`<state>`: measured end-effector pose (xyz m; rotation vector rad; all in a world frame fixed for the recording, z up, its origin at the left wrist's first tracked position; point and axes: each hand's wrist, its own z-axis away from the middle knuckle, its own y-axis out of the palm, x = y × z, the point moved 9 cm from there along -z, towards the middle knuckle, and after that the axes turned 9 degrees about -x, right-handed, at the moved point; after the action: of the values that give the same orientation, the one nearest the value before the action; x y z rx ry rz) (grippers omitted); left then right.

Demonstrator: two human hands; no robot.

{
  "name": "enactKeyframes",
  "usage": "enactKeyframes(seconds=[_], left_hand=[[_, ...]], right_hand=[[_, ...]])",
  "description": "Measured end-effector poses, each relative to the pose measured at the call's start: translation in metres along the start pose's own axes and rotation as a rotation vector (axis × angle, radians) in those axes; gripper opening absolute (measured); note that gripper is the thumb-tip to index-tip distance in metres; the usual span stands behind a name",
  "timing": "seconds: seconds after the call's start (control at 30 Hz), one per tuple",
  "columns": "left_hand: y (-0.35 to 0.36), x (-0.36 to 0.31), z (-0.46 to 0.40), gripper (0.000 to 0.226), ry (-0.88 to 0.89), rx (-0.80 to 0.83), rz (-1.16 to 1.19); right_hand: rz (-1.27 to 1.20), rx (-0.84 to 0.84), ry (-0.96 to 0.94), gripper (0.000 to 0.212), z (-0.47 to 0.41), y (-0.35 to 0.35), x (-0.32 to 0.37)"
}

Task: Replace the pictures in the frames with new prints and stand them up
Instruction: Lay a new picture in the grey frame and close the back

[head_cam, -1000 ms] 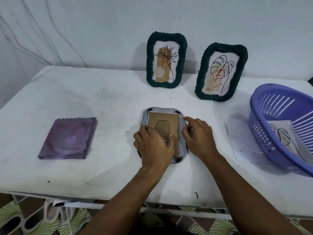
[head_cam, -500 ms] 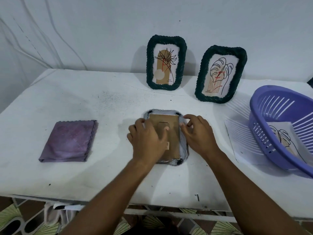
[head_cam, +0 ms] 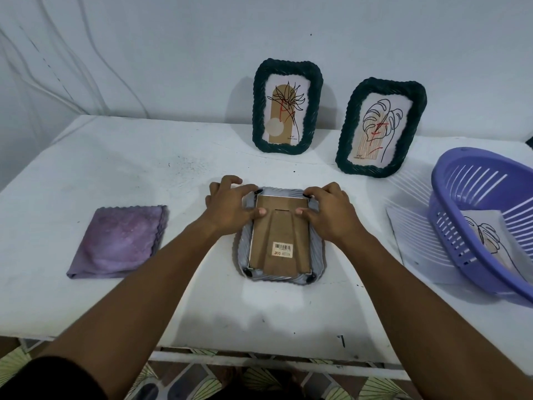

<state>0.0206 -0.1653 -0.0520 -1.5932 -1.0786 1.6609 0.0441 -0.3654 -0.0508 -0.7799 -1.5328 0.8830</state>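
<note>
A grey woven picture frame (head_cam: 281, 271) lies face down in the middle of the white table (head_cam: 86, 298), its brown cardboard back with a barcode sticker facing up. My left hand (head_cam: 227, 207) grips the frame's upper left corner, thumb pressing on the cardboard. My right hand (head_cam: 328, 210) grips the upper right corner the same way. Two dark green woven frames stand upright against the wall: one with a plant print (head_cam: 287, 106) and one with a leaf print (head_cam: 380, 127).
A folded purple cloth (head_cam: 118, 241) lies on the left of the table. A purple plastic basket (head_cam: 484, 220) sits at the right with a leaf print (head_cam: 490, 241) inside, resting on a white sheet (head_cam: 415, 235). The table's front edge is close to me.
Both hands slid from the middle and lower part of the face-down frame up to its top corners, uncovering the cardboard back and the barcode sticker.
</note>
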Motion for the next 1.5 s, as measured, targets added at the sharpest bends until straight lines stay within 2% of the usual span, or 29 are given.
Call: enactKeyframes(seconds=[0.3,0.6,0.8,1.07,1.17,1.23,1.3,1.4,1.5], left_hand=[[0.001,0.004,-0.014,0.055,0.016,0.028,0.096],[0.001,-0.002,-0.013,0.055,0.063,0.025,0.094],[0.008,-0.003,-0.020,0.042,0.059,0.077,0.143],[0.008,0.002,-0.020,0.041,0.139,0.044,0.173],[-0.001,-0.003,-0.008,0.046,0.172,-0.021,0.175],[-0.012,-0.007,0.010,0.044,0.264,-0.065,0.229],[-0.019,-0.008,0.034,0.044,0.407,-0.038,0.292],[-0.014,-0.002,0.062,0.055,0.583,0.055,0.235],[-0.006,0.003,0.070,0.059,0.632,0.119,0.164]], right_hand=[[-0.047,0.018,-0.023,0.036,-0.004,0.001,0.001],[-0.046,-0.003,-0.054,0.036,-0.003,0.000,0.001],[-0.027,0.002,-0.065,0.036,-0.005,0.000,0.002],[-0.009,0.002,-0.076,0.038,-0.006,0.003,0.001],[-0.024,-0.026,-0.096,0.038,-0.002,-0.002,0.002],[-0.039,-0.073,-0.155,0.038,0.012,-0.013,0.005],[-0.065,-0.076,-0.278,0.042,0.036,-0.025,0.011],[-0.012,0.020,-0.533,0.050,0.075,-0.025,0.016],[0.106,0.070,-0.676,0.050,0.091,-0.019,0.009]])
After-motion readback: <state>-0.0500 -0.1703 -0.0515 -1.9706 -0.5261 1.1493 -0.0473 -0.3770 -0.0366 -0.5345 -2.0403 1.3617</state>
